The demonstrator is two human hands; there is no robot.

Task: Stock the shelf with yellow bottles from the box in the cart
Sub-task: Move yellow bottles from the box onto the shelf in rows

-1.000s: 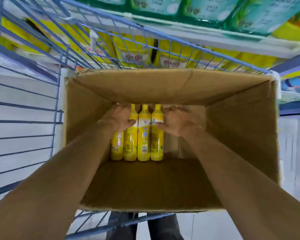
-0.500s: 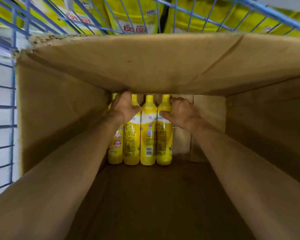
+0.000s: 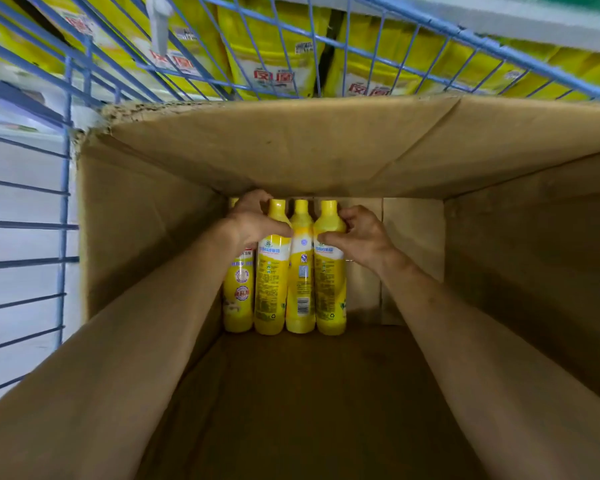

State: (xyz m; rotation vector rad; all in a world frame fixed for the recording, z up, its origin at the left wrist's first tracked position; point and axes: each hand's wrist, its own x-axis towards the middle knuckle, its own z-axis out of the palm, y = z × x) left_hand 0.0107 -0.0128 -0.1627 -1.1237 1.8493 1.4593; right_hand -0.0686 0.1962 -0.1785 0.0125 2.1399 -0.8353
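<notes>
Elbows-deep in the box (image 3: 146,209), grabbing yellow bottles (image 3: 302,271)
Going for the shoulders, probably since standing packed tight: curling left hand (image 3: 253,223) over the left pair, pinching the end one with right hand (image 3: 357,233). Beyond the grips, cart (image 3: 65,188) wire, shelf (image 3: 534,26).

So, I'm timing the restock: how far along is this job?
Looks mostly done: the brown cardboard box holds just four yellow plastic bottles, side by side at its far end. In hand: the left hand grips the second bottle from the left, the right hand the rightmost bottle. Left: all four need lifting out.
</notes>
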